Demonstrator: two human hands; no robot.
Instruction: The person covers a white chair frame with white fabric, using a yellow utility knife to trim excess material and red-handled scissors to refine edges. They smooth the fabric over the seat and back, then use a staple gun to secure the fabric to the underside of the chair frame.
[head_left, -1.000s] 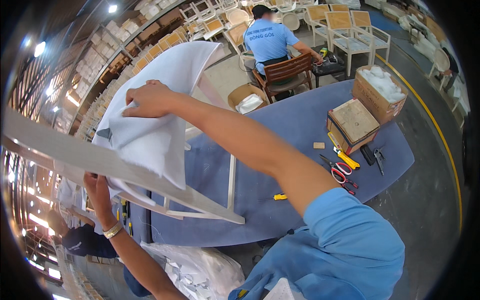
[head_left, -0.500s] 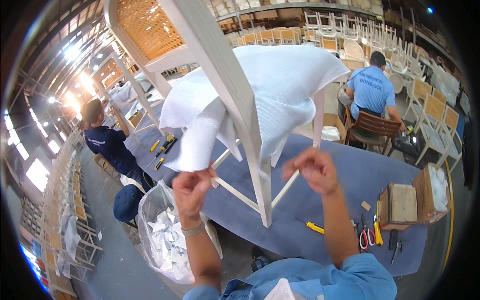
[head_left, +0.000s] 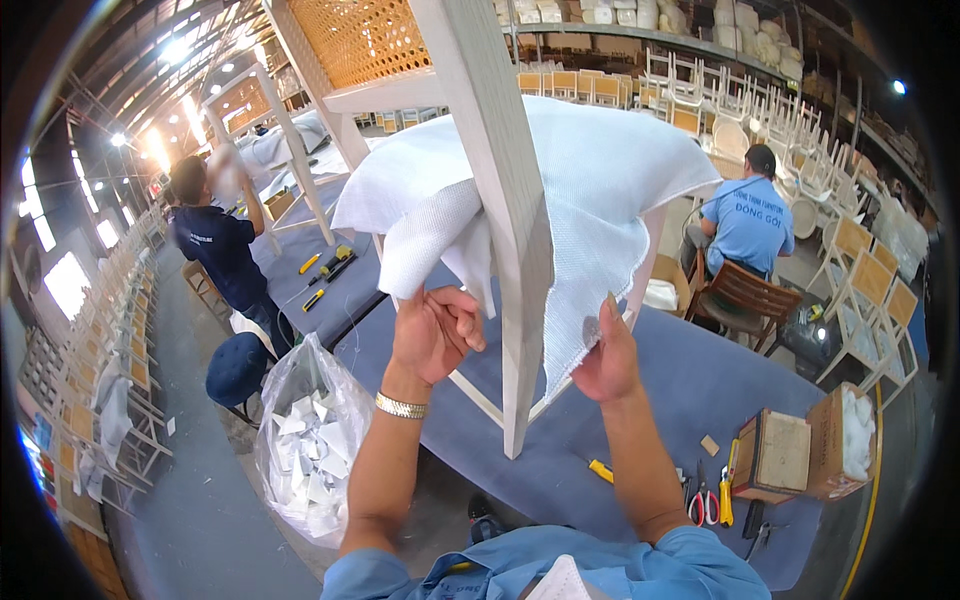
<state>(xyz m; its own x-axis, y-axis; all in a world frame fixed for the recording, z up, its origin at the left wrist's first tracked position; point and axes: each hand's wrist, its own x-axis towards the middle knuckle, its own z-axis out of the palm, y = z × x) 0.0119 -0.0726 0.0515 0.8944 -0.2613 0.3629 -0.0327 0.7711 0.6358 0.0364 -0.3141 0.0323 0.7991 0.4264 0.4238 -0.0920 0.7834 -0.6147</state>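
A pale wooden chair (head_left: 512, 290) with a woven cane back (head_left: 355, 42) stands on the blue-grey covered table, one leg pointing at me. White woven fabric (head_left: 610, 150) drapes over its seat, with loose corners hanging on either side of that leg. My left hand (head_left: 435, 338), a metal bracelet at the wrist, is at the lower edge of the left flap with fingers curled; whatever they hold is hidden. My right hand (head_left: 610, 358) has the edge of the right-hand corner between raised thumb and fingers, and the fingers lie partly behind the fabric.
A clear bag of white scraps (head_left: 315, 450) hangs at the table's left edge. Pliers (head_left: 703, 500), a yellow cutter (head_left: 727, 495) and cardboard boxes (head_left: 770, 455) lie at right. A co-worker in navy (head_left: 220, 245) is at left; another in light blue (head_left: 745, 220) sits behind the table.
My right hand has come down to the fabric's right corner, which now hangs lower and stretched. My left hand has shifted up and right under its flap. The view has turned slightly.
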